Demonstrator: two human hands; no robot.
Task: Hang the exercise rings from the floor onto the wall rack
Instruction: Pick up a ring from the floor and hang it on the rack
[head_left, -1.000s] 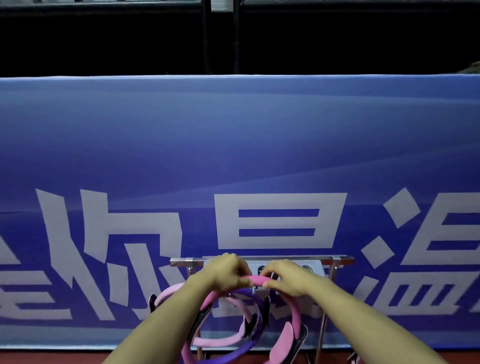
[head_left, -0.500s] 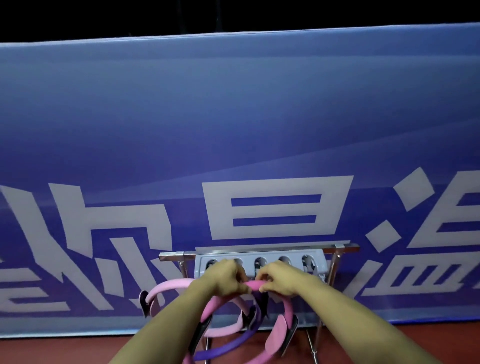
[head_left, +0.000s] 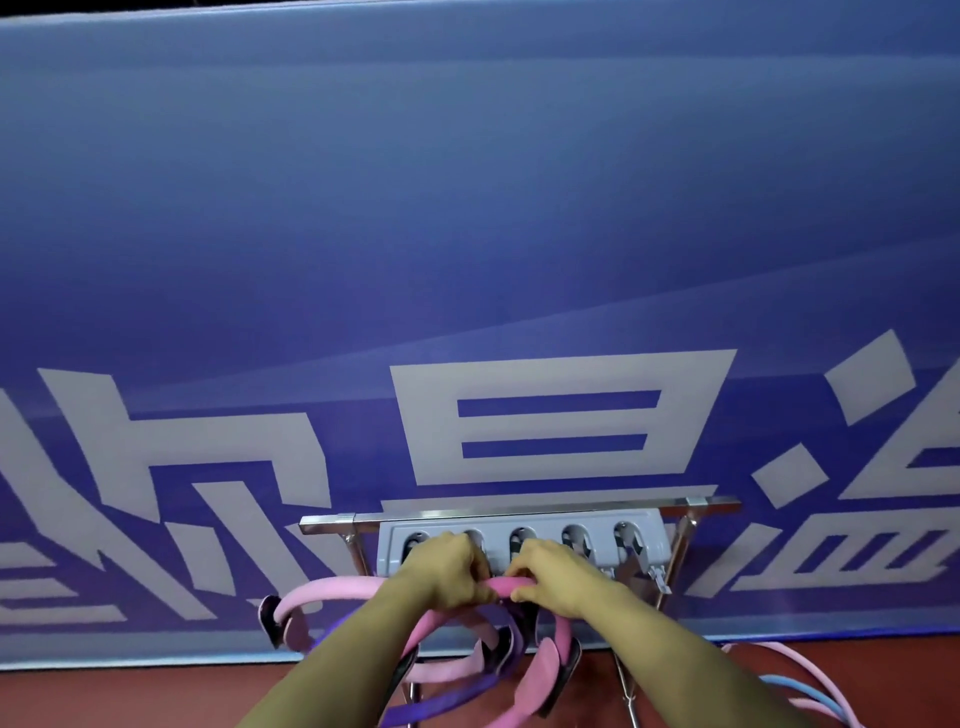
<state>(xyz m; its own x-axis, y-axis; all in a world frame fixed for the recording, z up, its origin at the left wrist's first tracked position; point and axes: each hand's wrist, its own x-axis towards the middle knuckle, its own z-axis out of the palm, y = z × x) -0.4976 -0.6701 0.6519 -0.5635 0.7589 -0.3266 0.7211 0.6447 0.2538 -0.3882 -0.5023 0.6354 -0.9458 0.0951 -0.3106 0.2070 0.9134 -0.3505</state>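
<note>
We grip the top arc of a pink exercise ring (head_left: 501, 586) with both fists, left hand (head_left: 451, 570) and right hand (head_left: 551, 570) side by side, holding it just below the grey hook rack (head_left: 524, 540), among other pink and purple rings (head_left: 470, 670).

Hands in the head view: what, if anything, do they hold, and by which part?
Both the left hand and right hand grip one pink ring at the top of its hoop, side by side.

A blue banner (head_left: 467, 234) behind the rack carries large white Chinese characters, cut off at the edges; 你, 最 and 温 appear legible. No other text is readable.
</note>
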